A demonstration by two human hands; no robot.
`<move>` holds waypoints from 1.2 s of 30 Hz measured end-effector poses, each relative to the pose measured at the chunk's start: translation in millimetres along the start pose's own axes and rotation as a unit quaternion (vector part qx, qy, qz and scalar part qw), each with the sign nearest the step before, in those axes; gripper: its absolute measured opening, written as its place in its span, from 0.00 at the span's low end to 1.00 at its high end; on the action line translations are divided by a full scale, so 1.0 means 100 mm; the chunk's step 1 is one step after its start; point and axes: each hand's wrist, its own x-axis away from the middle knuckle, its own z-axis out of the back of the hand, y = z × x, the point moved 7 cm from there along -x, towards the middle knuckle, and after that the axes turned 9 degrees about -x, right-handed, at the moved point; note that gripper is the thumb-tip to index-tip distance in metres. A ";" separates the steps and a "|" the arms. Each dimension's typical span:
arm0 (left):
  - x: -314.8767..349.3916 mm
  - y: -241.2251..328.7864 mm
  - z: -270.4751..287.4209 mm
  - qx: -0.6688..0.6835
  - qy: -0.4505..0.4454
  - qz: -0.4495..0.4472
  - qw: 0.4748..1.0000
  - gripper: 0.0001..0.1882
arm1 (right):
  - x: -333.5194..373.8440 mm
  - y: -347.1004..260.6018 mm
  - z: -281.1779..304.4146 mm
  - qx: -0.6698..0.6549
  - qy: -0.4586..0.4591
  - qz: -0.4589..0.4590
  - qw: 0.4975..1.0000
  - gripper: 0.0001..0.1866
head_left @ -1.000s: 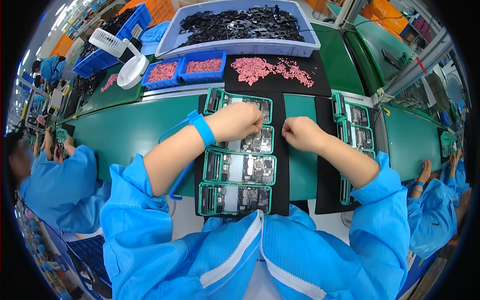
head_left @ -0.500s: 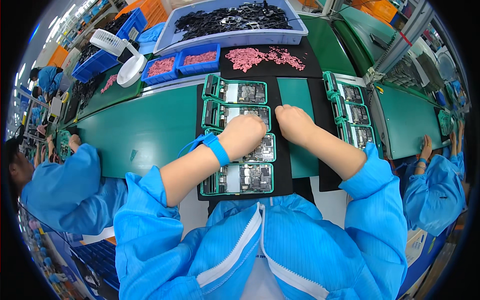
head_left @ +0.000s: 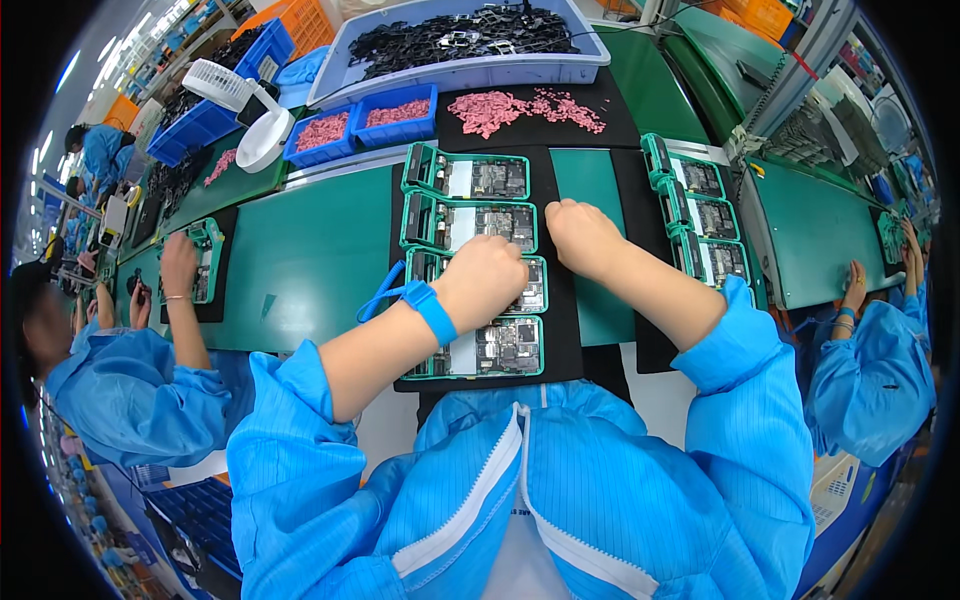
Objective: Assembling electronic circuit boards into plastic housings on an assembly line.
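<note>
Nearest, a green tray (head_left: 490,350) w/ a circuit board lies on the black mat (head_left: 565,340) at the desk edge. Left hand (head_left: 485,280) rests closed on the third tray (head_left: 530,290); right hand (head_left: 580,235) is fisted just beside the second tray (head_left: 470,225), contents can't tell. Farthest tray (head_left: 465,177) lies untouched. Beyond: pink parts (head_left: 520,107), grey bin (head_left: 460,70). Approx. midway thru the row, I'd judge.

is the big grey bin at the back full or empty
Nearly full. The grey bin is heaped with black parts that reach about its rim and cover its floor.
</note>
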 end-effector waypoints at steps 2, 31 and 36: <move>0.03 0.05 -0.01 -0.022 0.001 -0.003 1.000 0.02 | 0.03 -0.02 0.01 0.013 -0.007 0.002 1.000 0.10; 1.75 -1.61 -0.97 0.377 0.246 0.477 0.755 0.06 | 0.59 -1.26 -0.39 -0.149 0.053 0.116 0.981 0.04; 1.72 -1.64 -0.90 0.357 0.247 0.466 0.771 0.06 | 0.57 -1.33 -0.41 -0.062 0.055 0.177 0.981 0.08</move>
